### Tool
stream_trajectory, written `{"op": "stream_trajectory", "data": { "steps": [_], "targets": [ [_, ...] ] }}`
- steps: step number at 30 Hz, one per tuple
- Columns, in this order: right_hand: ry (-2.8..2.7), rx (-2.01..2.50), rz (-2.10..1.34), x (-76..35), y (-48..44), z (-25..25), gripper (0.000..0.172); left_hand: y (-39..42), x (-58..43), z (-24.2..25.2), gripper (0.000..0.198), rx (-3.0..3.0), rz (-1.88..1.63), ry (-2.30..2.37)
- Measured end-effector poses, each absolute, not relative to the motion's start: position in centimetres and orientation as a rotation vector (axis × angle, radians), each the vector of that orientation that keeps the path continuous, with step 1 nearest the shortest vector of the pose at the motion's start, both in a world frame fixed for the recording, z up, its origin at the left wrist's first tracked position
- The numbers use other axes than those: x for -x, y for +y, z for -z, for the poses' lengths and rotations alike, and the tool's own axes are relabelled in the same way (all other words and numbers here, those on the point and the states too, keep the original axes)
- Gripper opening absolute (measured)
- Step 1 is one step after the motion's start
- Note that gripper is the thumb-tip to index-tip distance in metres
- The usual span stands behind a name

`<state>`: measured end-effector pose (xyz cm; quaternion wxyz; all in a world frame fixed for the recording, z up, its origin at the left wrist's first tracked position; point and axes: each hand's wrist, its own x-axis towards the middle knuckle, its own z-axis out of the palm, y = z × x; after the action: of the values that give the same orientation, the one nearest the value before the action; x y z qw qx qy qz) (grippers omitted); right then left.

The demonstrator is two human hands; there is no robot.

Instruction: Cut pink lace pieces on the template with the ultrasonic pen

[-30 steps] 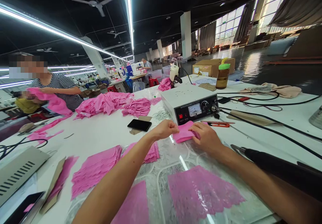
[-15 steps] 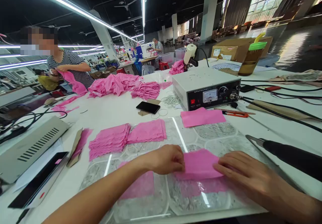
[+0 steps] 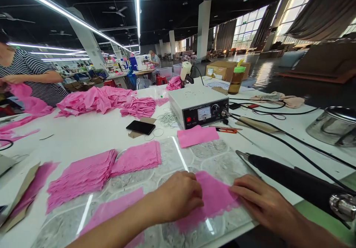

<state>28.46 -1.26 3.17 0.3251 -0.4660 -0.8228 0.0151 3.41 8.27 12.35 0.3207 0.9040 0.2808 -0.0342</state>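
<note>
A pink fabric piece (image 3: 215,194) with a scalloped near edge is stretched between my hands, just over a clear, glossy sheet (image 3: 211,152). My left hand (image 3: 180,196) has its fingers curled closed on the cloth's left side. At the right corner, my right hand (image 3: 264,199) pinches the fabric between thumb and fingers. Part of another pink piece (image 3: 119,205) lies beneath my left forearm. Two stacks of pink pieces, the left stack (image 3: 83,170) and the right stack (image 3: 136,157), lie beyond it. A single folded pink strip (image 3: 197,136) rests at the sheet's far edge.
A black handheld tool (image 3: 289,175) with a metal tip lies right of my right hand, its cable (image 3: 278,129) crossing the table. Behind stand a control box (image 3: 204,112), a phone (image 3: 140,127), an orange cutter (image 3: 226,130) and a bottle (image 3: 236,81). A striped-shirted co-worker (image 3: 36,69) handles pink cloth.
The view has swung right, bringing a glass jar into sight. The held cloth has tilted, its scalloped edge now facing the near right. Both hands still grip it.
</note>
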Motion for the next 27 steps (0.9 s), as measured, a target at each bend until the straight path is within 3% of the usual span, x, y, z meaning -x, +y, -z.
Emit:
{"op": "stream_trajectory", "data": {
  "steps": [11, 27],
  "targets": [
    [-2.006, 1.249, -0.06, -28.6, -2.0, -2.9, 0.023, 6.9, -10.2, -7.7, 0.016, -2.317, -0.009, 0.824],
    [-1.872, 1.328, -0.095, -27.6, -2.4, -3.8, 0.013, 7.1, -9.5, -7.2, 0.022, -2.218, -0.229, 0.804]
  ]
}}
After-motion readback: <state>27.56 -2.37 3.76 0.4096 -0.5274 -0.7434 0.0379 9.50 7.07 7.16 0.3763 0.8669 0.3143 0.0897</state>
